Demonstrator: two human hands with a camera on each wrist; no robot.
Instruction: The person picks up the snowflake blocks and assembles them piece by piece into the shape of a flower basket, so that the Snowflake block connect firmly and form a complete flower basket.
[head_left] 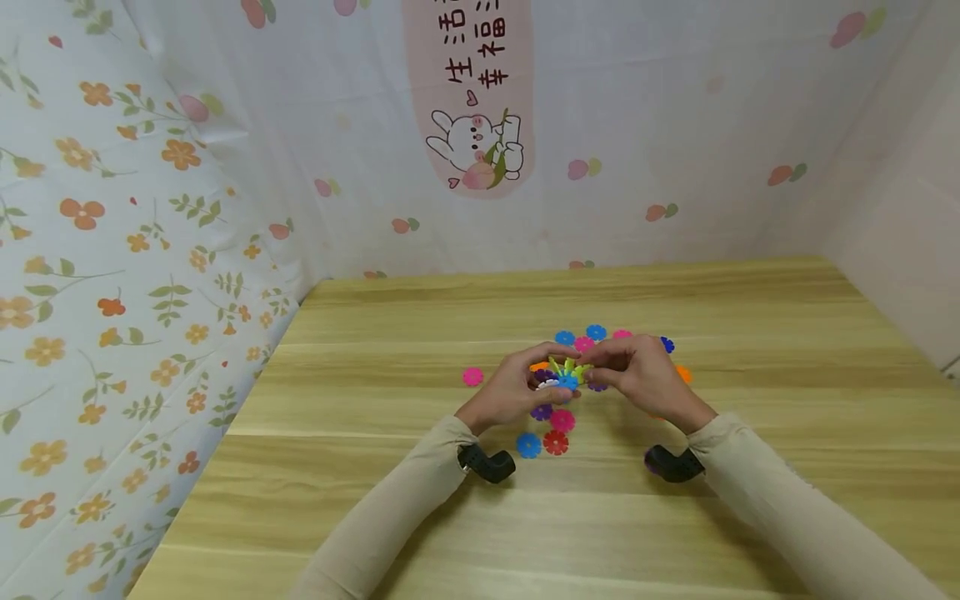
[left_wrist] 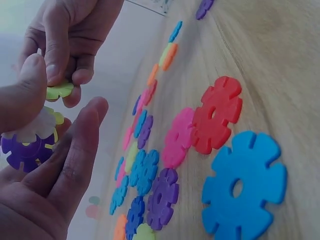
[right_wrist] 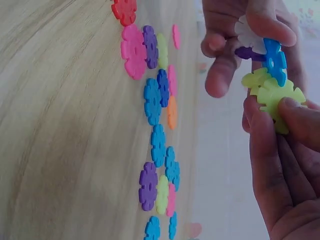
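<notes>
Above the table, my left hand [head_left: 513,387] holds a small cluster of plastic snowflake discs pushed together. It includes a white disc [right_wrist: 250,36], a purple disc [left_wrist: 27,150], a blue disc [right_wrist: 274,62] and a yellow-green one [right_wrist: 256,77]. From the other side my right hand [head_left: 651,377] pinches a yellow-green snowflake disc [right_wrist: 280,102] between thumb and fingers. That disc is right at the cluster, overlapping the blue disc's lower edge in the right wrist view. Fingers partly hide the cluster in every view.
Loose snowflake discs lie on the wooden table around and beneath the hands. Nearest are a red disc [head_left: 556,442], a blue disc [head_left: 528,445] and a pink disc [head_left: 562,420]; another pink disc [head_left: 472,377] lies left. A patterned cloth [head_left: 645,125] hangs behind the table.
</notes>
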